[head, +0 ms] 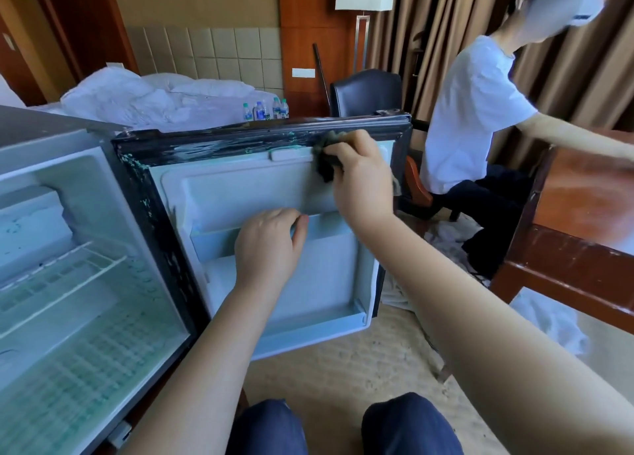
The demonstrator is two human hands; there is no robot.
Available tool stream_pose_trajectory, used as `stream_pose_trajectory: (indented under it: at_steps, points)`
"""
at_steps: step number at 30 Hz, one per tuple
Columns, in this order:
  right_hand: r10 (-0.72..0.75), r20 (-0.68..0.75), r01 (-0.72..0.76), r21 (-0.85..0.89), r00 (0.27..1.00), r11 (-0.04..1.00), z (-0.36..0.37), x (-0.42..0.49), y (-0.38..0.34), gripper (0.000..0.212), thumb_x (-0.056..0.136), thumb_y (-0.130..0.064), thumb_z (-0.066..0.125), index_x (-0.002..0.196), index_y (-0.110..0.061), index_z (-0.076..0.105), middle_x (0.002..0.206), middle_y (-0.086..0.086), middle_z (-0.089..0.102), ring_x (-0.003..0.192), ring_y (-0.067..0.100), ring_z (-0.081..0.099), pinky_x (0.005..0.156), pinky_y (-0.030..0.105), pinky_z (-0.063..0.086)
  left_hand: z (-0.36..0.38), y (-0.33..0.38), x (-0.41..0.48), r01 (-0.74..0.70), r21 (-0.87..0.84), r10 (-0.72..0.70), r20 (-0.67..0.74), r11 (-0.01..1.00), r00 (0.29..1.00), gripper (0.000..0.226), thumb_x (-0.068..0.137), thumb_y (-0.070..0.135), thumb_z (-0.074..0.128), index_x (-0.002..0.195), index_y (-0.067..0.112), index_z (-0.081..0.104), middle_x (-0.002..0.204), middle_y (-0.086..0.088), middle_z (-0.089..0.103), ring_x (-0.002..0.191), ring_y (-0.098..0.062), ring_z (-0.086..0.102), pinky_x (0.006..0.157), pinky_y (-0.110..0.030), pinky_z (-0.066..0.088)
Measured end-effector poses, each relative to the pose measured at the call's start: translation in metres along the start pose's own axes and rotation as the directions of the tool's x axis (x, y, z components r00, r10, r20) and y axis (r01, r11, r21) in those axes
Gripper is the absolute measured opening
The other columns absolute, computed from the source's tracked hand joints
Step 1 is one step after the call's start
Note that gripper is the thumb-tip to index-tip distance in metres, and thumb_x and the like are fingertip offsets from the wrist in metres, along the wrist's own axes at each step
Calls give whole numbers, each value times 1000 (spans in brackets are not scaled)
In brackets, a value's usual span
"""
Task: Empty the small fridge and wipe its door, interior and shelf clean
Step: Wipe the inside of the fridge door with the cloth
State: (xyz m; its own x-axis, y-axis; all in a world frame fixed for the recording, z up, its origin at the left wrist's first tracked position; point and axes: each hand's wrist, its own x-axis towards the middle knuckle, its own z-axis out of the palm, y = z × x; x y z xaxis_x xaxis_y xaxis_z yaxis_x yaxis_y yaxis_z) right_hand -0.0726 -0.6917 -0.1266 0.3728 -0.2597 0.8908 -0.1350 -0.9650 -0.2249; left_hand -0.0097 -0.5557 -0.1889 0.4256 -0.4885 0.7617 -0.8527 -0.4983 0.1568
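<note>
Fingers (pixel 343 153) of the right hand (pixel 363 180) grip a dark cloth (pixel 325 170) on the smeared black seal (pixel 223 149) of the open fridge door (pixel 308 283), upper centre. Left hand (pixel 271 245) curls over the door shelf (pixel 212 245), fingertips hidden.

A beige carpeted floor (pixel 343 362) carried a small fridge (pixel 51 214) at its left side, with its door (pixel 240 186) swung open. Crumpled white cloths lay directly on the floor. One heap (pixel 552 320) sat under the near edge of a reddish wooden tabletop (pixel 583 193) on the right, and another cloth (pixel 394 293) lay just behind the door's far edge. A dark chair (pixel 367 92) stood further back. Behind the fridge, a bed (pixel 219 111) carried rumpled white bedding (pixel 120 94). Small water bottles (pixel 266 109) stood by the bed's right end, their support hidden by the door.
</note>
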Motion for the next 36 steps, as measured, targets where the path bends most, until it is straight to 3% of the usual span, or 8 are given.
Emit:
stream_pose_trajectory:
  at_steps: [7, 10, 14, 17, 20, 26, 32, 36]
  points:
    - [-233, 144, 239, -28, 962, 971, -26, 1, 23, 30, 80, -11, 48, 97, -8, 72, 106, 9, 65, 94, 31, 64, 73, 31, 55, -6, 1, -9, 18, -25, -19, -25, 1000, 1000, 31, 88, 27, 42, 71, 13, 64, 62, -3, 61, 59, -27, 56, 54, -28, 26]
    - [-96, 66, 101, -73, 993, 992, -52, -5, 55, 28, 84, -11, 51, 99, -8, 74, 108, 7, 65, 96, 27, 64, 83, 16, 43, -8, 1, -11, 18, -50, -19, -15, 999, 1000, 32, 89, 29, 41, 73, 14, 64, 64, -2, 63, 60, -27, 57, 53, -28, 31]
    - [150, 34, -146, -104, 988, 984, -70, -9, 80, 24, 86, -1, 58, 100, -11, 75, 108, 5, 63, 97, 26, 63, 81, 19, 42, -8, 2, -11, 37, -75, -37, -5, 997, 999, 31, 89, 28, 40, 72, 14, 61, 64, -1, 62, 61, -27, 56, 55, -28, 29]
    - [212, -8, -212, -98, 977, 972, -66, -10, 71, 26, 86, -1, 58, 103, -12, 74, 105, 5, 62, 97, 24, 60, 82, 16, 38, -8, 0, -13, 49, -118, -49, 6, 992, 999, 29, 89, 28, 40, 74, 14, 62, 68, -1, 64, 64, -27, 57, 57, -29, 32]
    - [182, 0, -180, -111, 983, 977, -56, -9, 52, 25, 86, -8, 58, 105, -10, 74, 100, 9, 62, 94, 30, 60, 80, 24, 43, -7, 0, -13, 44, -136, -43, 10, 990, 999, 29, 89, 27, 42, 74, 14, 62, 68, -1, 63, 65, -26, 57, 59, -31, 34]
    - [-101, 117, 96, 43, 988, 994, -21, -2, -23, 25, 79, -8, 58, 97, -7, 75, 93, 13, 66, 84, 35, 64, 68, 34, 53, -10, 1, -15, 49, -136, -50, -4, 990, 999, 28, 87, 25, 44, 74, 10, 65, 68, -6, 64, 64, -30, 58, 63, -31, 30]
    - [-118, 145, 126, -47, 982, 991, -24, 1, -19, 23, 81, -6, 60, 100, -7, 73, 93, 14, 63, 90, 38, 59, 61, 42, 54, -19, 0, -16, 33, -142, -21, 84, 989, 996, 35, 87, 29, 42, 87, 10, 70, 78, -6, 70, 72, -30, 64, 66, -31, 44]
    - [-88, 75, 94, -72, 993, 993, -28, 0, -15, 19, 79, -6, 64, 95, -7, 75, 85, 14, 63, 79, 37, 62, 57, 36, 53, -19, 1, -20, 36, -157, -27, 58, 987, 998, 30, 86, 25, 45, 84, 8, 69, 75, -7, 68, 69, -30, 63, 69, -30, 35]
